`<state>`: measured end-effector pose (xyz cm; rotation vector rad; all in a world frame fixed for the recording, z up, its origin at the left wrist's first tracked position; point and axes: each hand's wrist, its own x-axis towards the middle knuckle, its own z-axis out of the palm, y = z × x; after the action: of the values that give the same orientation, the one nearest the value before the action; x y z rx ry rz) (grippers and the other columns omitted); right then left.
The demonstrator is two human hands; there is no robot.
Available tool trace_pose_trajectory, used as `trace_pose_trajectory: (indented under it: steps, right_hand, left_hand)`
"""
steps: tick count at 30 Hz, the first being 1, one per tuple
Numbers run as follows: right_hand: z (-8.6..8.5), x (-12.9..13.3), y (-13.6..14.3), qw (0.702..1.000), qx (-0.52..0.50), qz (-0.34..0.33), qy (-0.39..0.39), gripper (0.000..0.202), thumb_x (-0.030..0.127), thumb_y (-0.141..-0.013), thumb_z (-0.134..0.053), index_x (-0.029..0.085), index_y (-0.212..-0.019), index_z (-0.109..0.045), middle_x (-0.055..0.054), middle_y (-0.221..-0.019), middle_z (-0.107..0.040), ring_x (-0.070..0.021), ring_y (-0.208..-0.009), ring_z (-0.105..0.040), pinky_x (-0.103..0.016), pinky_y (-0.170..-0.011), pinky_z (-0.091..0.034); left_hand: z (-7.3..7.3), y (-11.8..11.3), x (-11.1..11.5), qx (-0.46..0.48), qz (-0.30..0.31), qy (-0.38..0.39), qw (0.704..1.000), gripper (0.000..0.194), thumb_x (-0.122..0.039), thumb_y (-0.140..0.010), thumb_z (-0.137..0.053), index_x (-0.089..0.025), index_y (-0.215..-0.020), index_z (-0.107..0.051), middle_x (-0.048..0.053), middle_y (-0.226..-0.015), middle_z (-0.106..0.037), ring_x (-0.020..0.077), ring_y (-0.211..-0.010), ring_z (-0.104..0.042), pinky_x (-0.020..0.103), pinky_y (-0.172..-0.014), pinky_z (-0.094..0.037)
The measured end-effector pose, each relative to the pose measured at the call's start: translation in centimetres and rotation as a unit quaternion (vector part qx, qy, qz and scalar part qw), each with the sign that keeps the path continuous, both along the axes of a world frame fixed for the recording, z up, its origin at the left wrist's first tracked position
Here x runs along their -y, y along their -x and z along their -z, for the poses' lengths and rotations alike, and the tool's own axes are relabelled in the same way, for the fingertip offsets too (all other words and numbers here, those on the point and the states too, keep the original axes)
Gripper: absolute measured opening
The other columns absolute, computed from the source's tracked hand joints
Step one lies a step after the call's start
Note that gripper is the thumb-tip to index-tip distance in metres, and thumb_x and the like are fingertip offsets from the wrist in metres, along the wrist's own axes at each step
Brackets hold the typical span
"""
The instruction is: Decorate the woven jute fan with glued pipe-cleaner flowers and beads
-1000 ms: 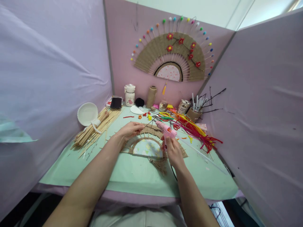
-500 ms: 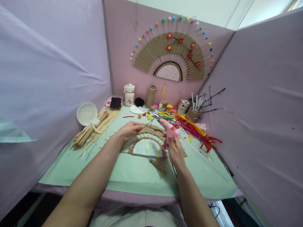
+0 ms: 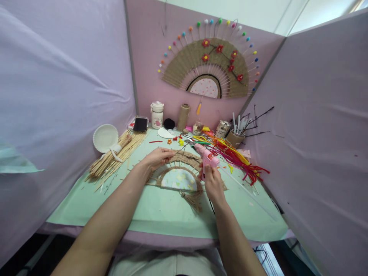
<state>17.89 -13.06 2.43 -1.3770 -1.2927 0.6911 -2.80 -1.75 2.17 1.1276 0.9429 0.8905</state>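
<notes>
Pinches a thin, dark, forked twig (image 3: 184, 148) between thumb and fingertips of the left hand (image 3: 156, 158). Grips a pink glue gun (image 3: 209, 158) in the right hand (image 3: 214, 183), fingers wrapped round the handle. Angles it forward and leftward, nozzle near the fork of the twig; cannot tell whether in contact. Behind the gun, in line with it: a long clear rod (image 3: 245, 191). Beneath both hands, flat on the green-covered table (image 3: 161, 214): a half-round fan (image 3: 176, 179) with a brown cord band, radiating sticks and a patterned fabric centre. At its lower edge, a cord tassel (image 3: 192, 201). Left of the hands: a bundle of thin sticks (image 3: 123, 142), with a round white fluted piece (image 3: 105, 138) beside it. To the right: a heap of pipe cleaners (image 3: 244, 163) in red, orange and yellow. Beyond, along the back: white lidded jar (image 3: 157, 117), brown spool (image 3: 183, 117), printed can (image 3: 222, 129), brown holder (image 3: 234, 140) with white sticks and dark twigs. On the pink panel (image 3: 149, 46) above: a larger fan (image 3: 185, 57) with red flowers and coloured balls.
</notes>
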Motion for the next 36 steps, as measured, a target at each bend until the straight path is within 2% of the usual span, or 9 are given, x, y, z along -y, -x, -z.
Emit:
trace_pose_trajectory:
  steps: [8,10,12,14,16,19,22,30,36]
  right_hand:
    - [0.5,-0.4,-0.3,1.000,-0.018,0.000,-0.010,0.053,0.068,-0.090,-0.038,0.020,-0.089,-0.060,0.000,-0.058,-0.057,-0.0178,-0.054,-0.054,-0.030,-0.054,-0.043]
    - [0.7,-0.5,-0.6,1.000,-0.023,0.009,-0.015,0.053,0.067,-0.091,-0.038,0.019,-0.090,-0.061,0.001,-0.058,-0.057,-0.0174,-0.055,-0.054,-0.030,-0.055,-0.043]
    - [0.9,-0.5,-1.0,0.999,-0.025,0.014,-0.018,0.054,0.066,-0.092,-0.038,0.018,-0.092,-0.062,0.001,-0.058,-0.057,-0.0168,-0.055,-0.054,-0.030,-0.055,-0.042]
    - [1.2,-0.4,-1.5,0.999,-0.030,0.017,-0.017,0.055,0.067,-0.092,-0.038,0.018,-0.094,-0.063,0.002,-0.058,-0.056,-0.0164,-0.055,-0.054,-0.029,-0.055,-0.041]
    - [1.4,-0.3,-2.0,0.999,-0.037,0.022,-0.013,0.055,0.067,-0.091,-0.038,0.018,-0.096,-0.063,0.002,-0.059,-0.057,-0.0162,-0.055,-0.054,-0.028,-0.053,-0.040]
    - [1.7,-0.1,-2.4,0.998,-0.044,0.032,-0.011,0.054,0.067,-0.091,-0.040,0.019,-0.095,-0.063,0.002,-0.059,-0.057,-0.0167,-0.056,-0.055,-0.028,-0.053,-0.041]
    - [1.6,0.1,-2.7,0.998,-0.051,0.037,-0.014,0.053,0.067,-0.090,-0.041,0.020,-0.092,-0.063,0.002,-0.058,-0.057,-0.0169,-0.056,-0.055,-0.029,-0.055,-0.043]
    - [1.8,0.3,-3.3,0.995,-0.089,0.041,-0.002,0.056,0.073,-0.086,-0.042,0.020,-0.092,-0.060,0.001,-0.060,-0.056,-0.0174,-0.051,-0.055,-0.030,-0.050,-0.042]
    - [2.0,0.2,-3.8,0.992,-0.122,0.038,0.009,0.056,0.074,-0.084,-0.045,0.020,-0.094,-0.059,0.003,-0.057,-0.054,-0.0148,-0.045,-0.048,-0.028,-0.042,-0.036]
  left_hand:
    - [-0.3,0.1,0.2,-0.019,0.008,-0.019,1.000,0.031,-0.037,-0.056,-0.083,-0.013,-0.064,-0.066,-0.002,-0.059,-0.056,0.0091,-0.059,-0.046,0.024,-0.058,-0.037]
    - [-0.4,0.3,0.2,-0.056,-0.004,-0.036,0.998,0.028,-0.038,-0.061,-0.079,-0.014,-0.067,-0.067,-0.002,-0.059,-0.055,0.0095,-0.057,-0.045,0.024,-0.057,-0.036]
    - [-0.3,0.4,0.0,-0.138,-0.042,-0.073,0.987,0.023,-0.038,-0.068,-0.073,-0.015,-0.071,-0.069,-0.001,-0.060,-0.058,0.0113,-0.056,-0.046,0.026,-0.057,-0.036]
    - [0.1,0.5,-0.4,-0.254,-0.090,-0.139,0.953,0.018,-0.033,-0.072,-0.068,-0.016,-0.070,-0.070,0.002,-0.063,-0.062,0.0147,-0.060,-0.051,0.028,-0.061,-0.038]
    - [0.8,0.5,-0.9,-0.367,-0.113,-0.226,0.895,0.012,-0.025,-0.073,-0.064,-0.017,-0.066,-0.069,0.005,-0.068,-0.065,0.0190,-0.069,-0.056,0.030,-0.067,-0.041]
    - [1.9,0.4,-1.5,-0.473,-0.095,-0.325,0.813,0.014,-0.018,-0.074,-0.058,-0.018,-0.066,-0.070,0.009,-0.078,-0.068,0.0235,-0.083,-0.059,0.032,-0.077,-0.043]
    - [2.6,0.3,-1.7,-0.513,-0.071,-0.356,0.778,0.020,-0.018,-0.077,-0.053,-0.017,-0.072,-0.072,0.011,-0.084,-0.068,0.0254,-0.087,-0.060,0.034,-0.080,-0.043]
    - [2.9,0.4,-1.4,-0.540,-0.058,-0.358,0.760,0.022,-0.021,-0.081,-0.051,-0.016,-0.075,-0.071,0.011,-0.085,-0.067,0.0247,-0.088,-0.061,0.033,-0.080,-0.044]
    - [3.5,0.5,-1.7,-0.527,-0.062,-0.356,0.769,0.021,-0.020,-0.080,-0.052,-0.015,-0.073,-0.071,0.013,-0.083,-0.066,0.0258,-0.086,-0.060,0.035,-0.079,-0.044]
